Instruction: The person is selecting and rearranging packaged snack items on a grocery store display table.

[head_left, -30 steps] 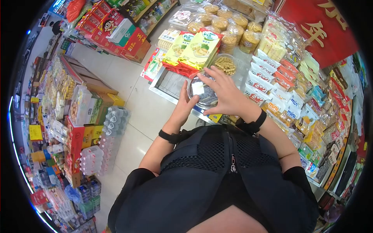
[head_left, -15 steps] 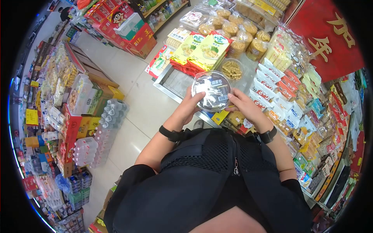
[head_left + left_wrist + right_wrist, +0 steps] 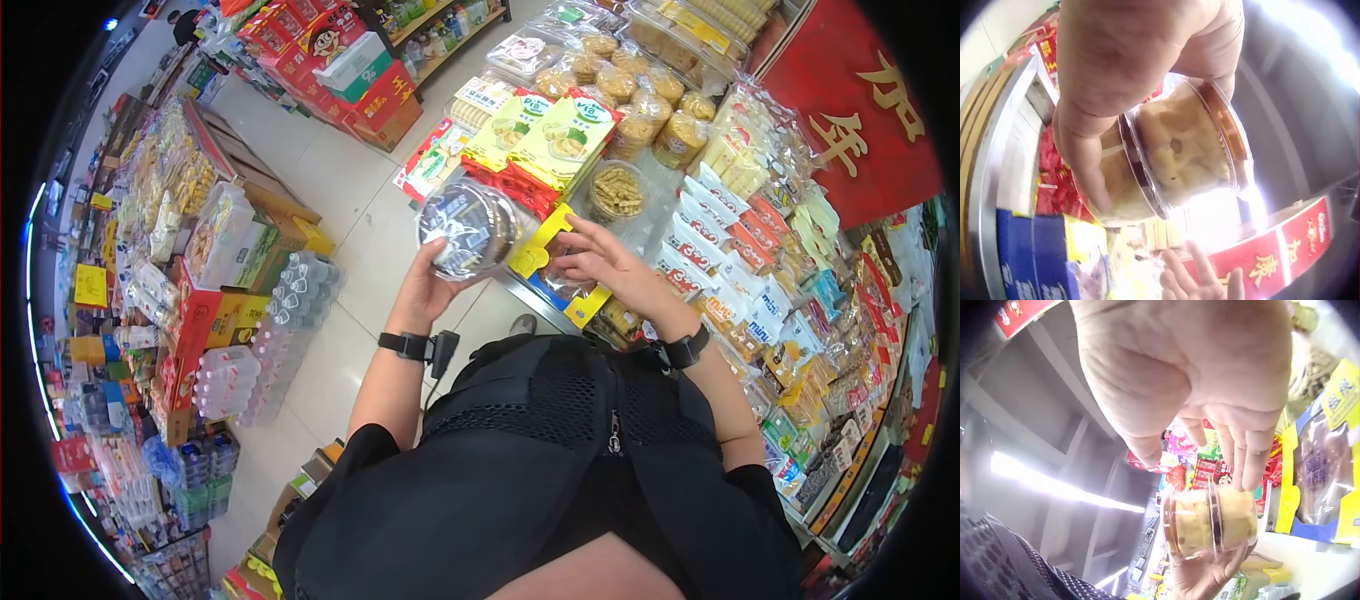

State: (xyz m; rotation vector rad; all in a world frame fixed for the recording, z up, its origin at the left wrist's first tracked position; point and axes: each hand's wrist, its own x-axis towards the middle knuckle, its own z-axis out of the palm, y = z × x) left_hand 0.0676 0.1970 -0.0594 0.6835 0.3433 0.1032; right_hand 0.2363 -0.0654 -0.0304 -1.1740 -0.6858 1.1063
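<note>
Left hand (image 3: 428,292) has its grip closed round a clear plastic tub (image 3: 468,228): the thumb lies down one side wall and the fingers wrap the far side, with the palm under the base. The tub is held tilted in the air, out over the floor (image 3: 340,190) and just off the front edge of the shelf (image 3: 985,187). From the left wrist the hand (image 3: 1122,62) covers much of the tub (image 3: 1179,150), so its base is hidden. In the head view, glare on the lid blurs the label beyond reading. The tub is round and thin-walled, with a ridged seam and a brownish rim. It is packed with pale, lumpy pieces that cannot be made out. The right hand (image 3: 600,262) has a loose, empty grip, fingers spread and nearly straight, near the tub but apart from it. It hovers above a glossy yellow-and-blue packet (image 3: 545,250) lying at the shelf edge, and whether the fingertips touch that packet cannot be told. The right wrist view shows the open palm (image 3: 1197,369) with the tub (image 3: 1210,522) beyond it and the packet (image 3: 1325,469) off to one side. Behind lie green-and-yellow boxes (image 3: 545,135) and crowded bagged snacks under a red banner (image 3: 860,110). Open tiled floor lies to the left, bounded by bottled water packs (image 3: 290,300).
</note>
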